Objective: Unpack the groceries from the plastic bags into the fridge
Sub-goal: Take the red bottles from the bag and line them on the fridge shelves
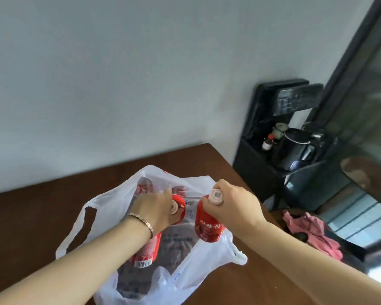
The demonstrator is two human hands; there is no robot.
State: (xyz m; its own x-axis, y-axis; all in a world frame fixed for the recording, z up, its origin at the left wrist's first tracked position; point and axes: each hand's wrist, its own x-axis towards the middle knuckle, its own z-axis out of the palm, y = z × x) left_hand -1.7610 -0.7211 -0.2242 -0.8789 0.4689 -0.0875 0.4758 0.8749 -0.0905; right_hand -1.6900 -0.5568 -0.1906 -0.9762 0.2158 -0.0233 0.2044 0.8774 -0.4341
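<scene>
A pale grey wall (119, 73) fills the upper part of the view. A dark brown wooden desk (31, 216) stands against it. To the right is a dark-framed glass door (361, 84), with a black open-fronted stand (251, 164) set in the corner beside it. A white translucent plastic bag (110, 205) with red print lies on the desk, its mouth spread open and its handles slack at either side. Grey printed packaging shows through the film in its lower part; the contents there cannot be identified. The left hand (154, 208) is inside the bag's mouth, fingers (165, 194) curled tight around the neck of a red-labelled bottle with a pale pink cap (150, 249). This bottle is tilted and its barcode end points toward the camera. The right hand (233, 203) is at the bag's right rim, fingers (206, 205) clamped around the neck of a second red-labelled bottle with a pale pink cap (207, 225). This one is near upright, its base over the bag's opening. Whether either bottle is clear of the bag's contents cannot be told. A crumpled pink cloth (306, 230) lies on a dark surface right of the desk. A black kettle (295, 150) sits on the stand, with a small brown bottle with a red cap (267, 144) just left of it. A thin metal bracelet (144, 223) circles the left wrist.
</scene>
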